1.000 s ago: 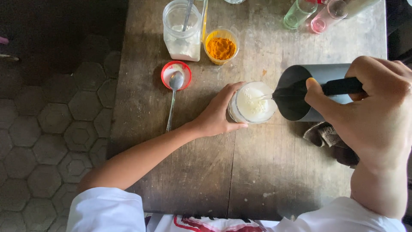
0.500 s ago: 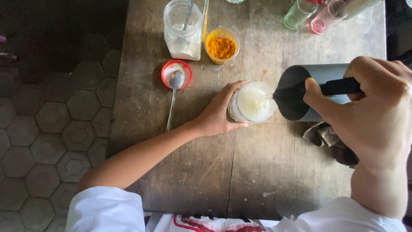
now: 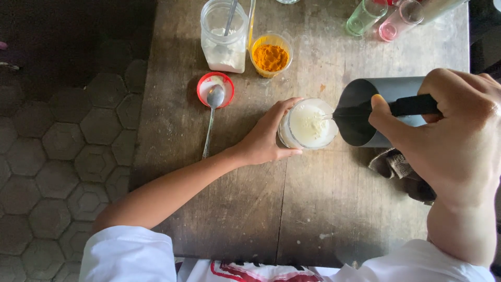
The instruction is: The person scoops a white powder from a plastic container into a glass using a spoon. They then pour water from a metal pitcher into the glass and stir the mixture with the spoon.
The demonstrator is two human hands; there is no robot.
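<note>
Since the earlier frame, little has shifted: your right hand (image 3: 449,138) still tips the jug (image 3: 383,107) at much the same angle, and the white liquid in the glass (image 3: 309,125) now shows a rougher, foamier surface.

Your left hand (image 3: 266,138) wraps around the glass from its left side, fingers curled against the wall, thumb at the near edge. The glass stands upright on the table (image 3: 250,209), near the middle of it.

Your right hand is closed around the jug's black handle, thumb pressed along the top. The jug is tilted on its side, spout touching or just over the glass rim; a thin white stream runs from the spout into the glass.

A brown cloth (image 3: 399,169) lies on the table under your right hand, just beside the jug.

Farther back, a spoon (image 3: 211,120) rests with its bowl in a red lid (image 3: 215,89). Behind the lid stands a clear jar (image 3: 224,39) with white powder and a utensil in it. Just beside it sits a cup (image 3: 270,55) of orange powder. Two tinted glasses, green (image 3: 365,15) and pink (image 3: 399,18), stand at the far edge.
</note>
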